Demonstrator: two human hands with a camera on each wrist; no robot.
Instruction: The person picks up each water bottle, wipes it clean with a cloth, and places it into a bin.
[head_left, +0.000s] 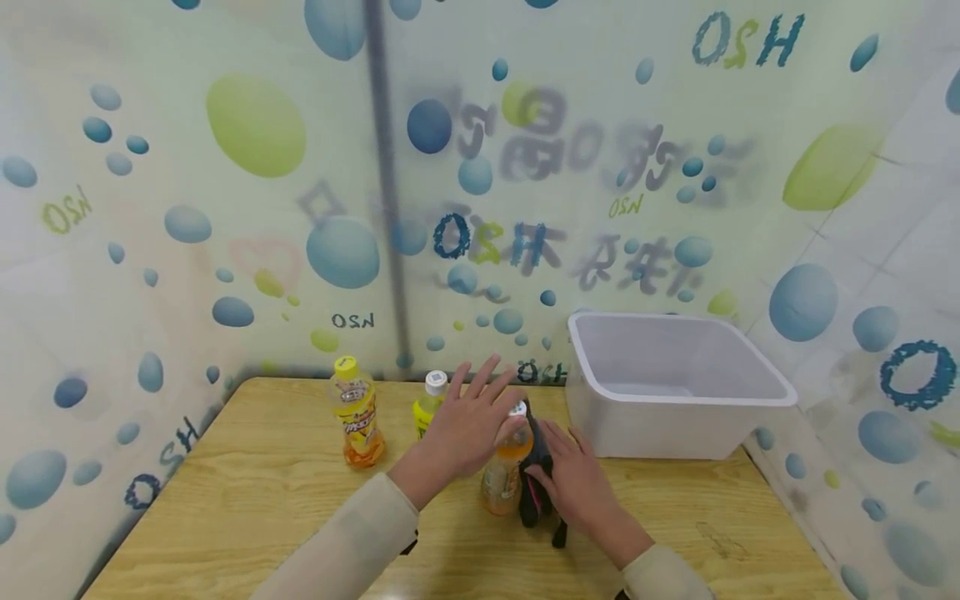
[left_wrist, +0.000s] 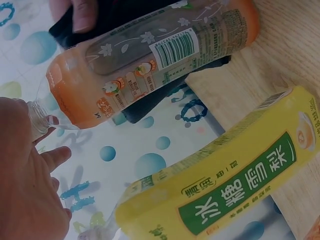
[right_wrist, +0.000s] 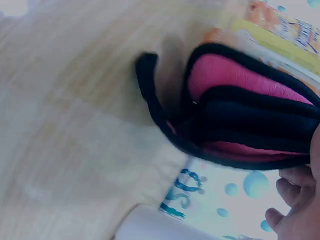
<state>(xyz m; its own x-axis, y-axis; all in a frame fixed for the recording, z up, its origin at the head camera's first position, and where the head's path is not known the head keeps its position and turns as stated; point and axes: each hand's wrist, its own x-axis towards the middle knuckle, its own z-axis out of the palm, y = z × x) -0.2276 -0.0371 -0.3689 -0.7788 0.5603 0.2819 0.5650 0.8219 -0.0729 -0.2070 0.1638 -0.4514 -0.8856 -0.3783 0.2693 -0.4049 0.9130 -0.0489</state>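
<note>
Orange-drink bottle beside the white tub: left hand spread flat on its cap, right hand gripping a black pouch; a vertical lift should keep it steady.

light: bright, even, soft shadows on the wooden table
blur: right wrist view smeared
edges: head view bowed

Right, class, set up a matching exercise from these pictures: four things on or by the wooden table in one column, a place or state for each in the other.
Things:
1. orange bottle
2. black and pink pouch
3. white tub
4. yellow-capped bottle

Places or states:
a. held by the right hand
b. far right of the table, empty
c. standing alone at the left
d. under the left hand

Pairs: 1-d, 2-a, 3-b, 4-c
</note>
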